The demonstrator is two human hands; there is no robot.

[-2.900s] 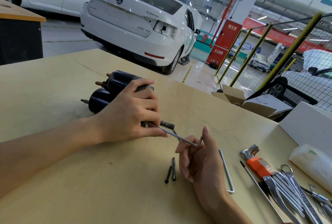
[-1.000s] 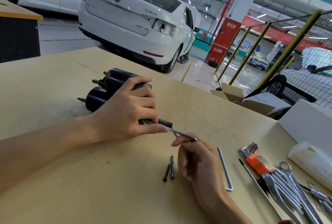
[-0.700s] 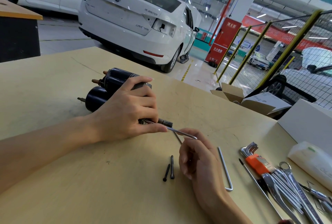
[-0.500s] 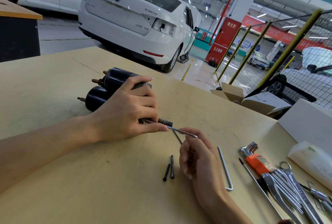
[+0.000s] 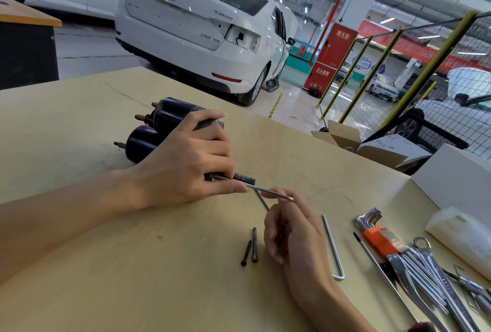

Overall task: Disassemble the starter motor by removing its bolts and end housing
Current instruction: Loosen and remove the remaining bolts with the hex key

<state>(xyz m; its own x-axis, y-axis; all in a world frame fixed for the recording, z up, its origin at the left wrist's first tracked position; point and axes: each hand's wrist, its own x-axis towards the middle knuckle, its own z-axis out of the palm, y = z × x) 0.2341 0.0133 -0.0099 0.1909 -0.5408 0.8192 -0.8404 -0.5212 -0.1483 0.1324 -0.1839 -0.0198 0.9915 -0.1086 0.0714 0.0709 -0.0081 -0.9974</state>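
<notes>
An open cardboard box [image 5: 353, 142] sits off the counter's [image 5: 79, 124] far edge; its contents cannot be told. The starter motor [image 5: 159, 129] lies mid-counter, long axis running from far-left studs toward the near right. The left hand [image 5: 183, 164] grips it, fingers curled round. The right hand [image 5: 292, 230] pinches a hex key [image 5: 268, 192] entering the motor's end. Two bolts [image 5: 251, 249] lie beside it.

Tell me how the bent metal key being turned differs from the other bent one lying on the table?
The hex key in use is off the table, its far end at the starter motor, pinched by the right hand and steadied by the left hand. The spare hex key lies flat and untouched, right of the two loose bolts. The spare shows its whole hooked shape; the one in use is partly hidden by fingers. Both are slim silver L-shaped rods.
</notes>
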